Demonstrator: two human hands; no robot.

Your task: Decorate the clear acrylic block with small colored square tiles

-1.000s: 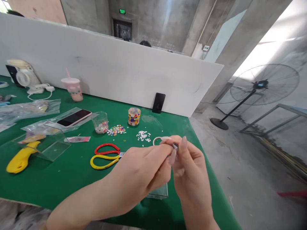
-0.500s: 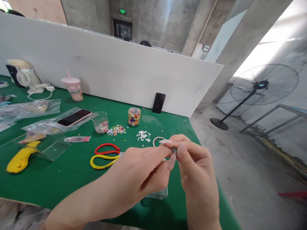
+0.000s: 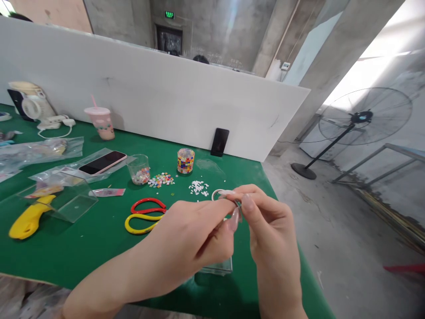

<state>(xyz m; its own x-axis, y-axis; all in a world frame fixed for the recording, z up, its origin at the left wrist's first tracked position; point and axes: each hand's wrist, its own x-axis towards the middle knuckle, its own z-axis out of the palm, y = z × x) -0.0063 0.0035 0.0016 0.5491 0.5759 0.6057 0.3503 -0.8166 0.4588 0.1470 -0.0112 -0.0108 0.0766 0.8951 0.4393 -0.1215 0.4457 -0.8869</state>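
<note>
Pinched a small piece (image 3: 238,205) between fingertips of left hand (image 3: 195,235) and right hand (image 3: 268,230), above table (image 3: 83,248) edge near ring (image 3: 217,194); mid-fitting, probably; next move called for steady, fine fingertip alignment.

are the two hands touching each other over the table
Touching. The head view shows the left hand and right hand meeting at their fingertips, pinching a small piece between them, with no gap visible above the green table.
</note>
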